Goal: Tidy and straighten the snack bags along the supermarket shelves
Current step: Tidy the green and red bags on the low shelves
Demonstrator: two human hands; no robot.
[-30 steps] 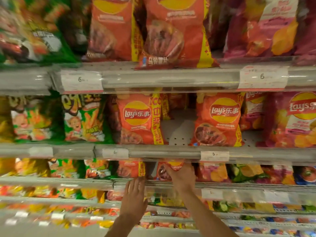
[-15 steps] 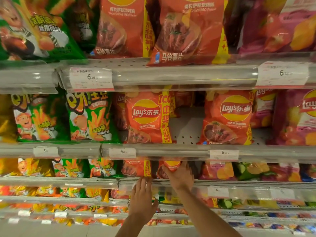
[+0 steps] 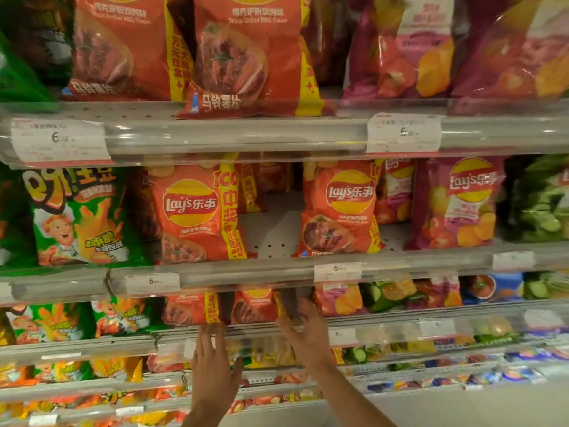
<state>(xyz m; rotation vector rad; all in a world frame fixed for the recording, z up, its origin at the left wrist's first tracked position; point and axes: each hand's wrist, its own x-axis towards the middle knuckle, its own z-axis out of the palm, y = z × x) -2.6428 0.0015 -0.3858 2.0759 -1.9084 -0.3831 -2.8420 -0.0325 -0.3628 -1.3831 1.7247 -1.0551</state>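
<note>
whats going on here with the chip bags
A person is tidying a supermarket snack shelf. Both hands reach to the third shelf down: the right hand touches the right edge of a small orange chip bag, fingers fairly straight, while the left hand hovers open just below the neighbouring orange bag.

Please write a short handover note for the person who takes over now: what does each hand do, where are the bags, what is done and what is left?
Left hand: open, fingers straight, reaching up to the rail of the third shelf, below the left orange bag.
Right hand: open, fingers against the right edge of the right orange bag.
Done: both orange bags stand at the shelf front.
Left: the middle shelf has a gap between its two orange Lay's bags; lower shelves unchecked.
</note>
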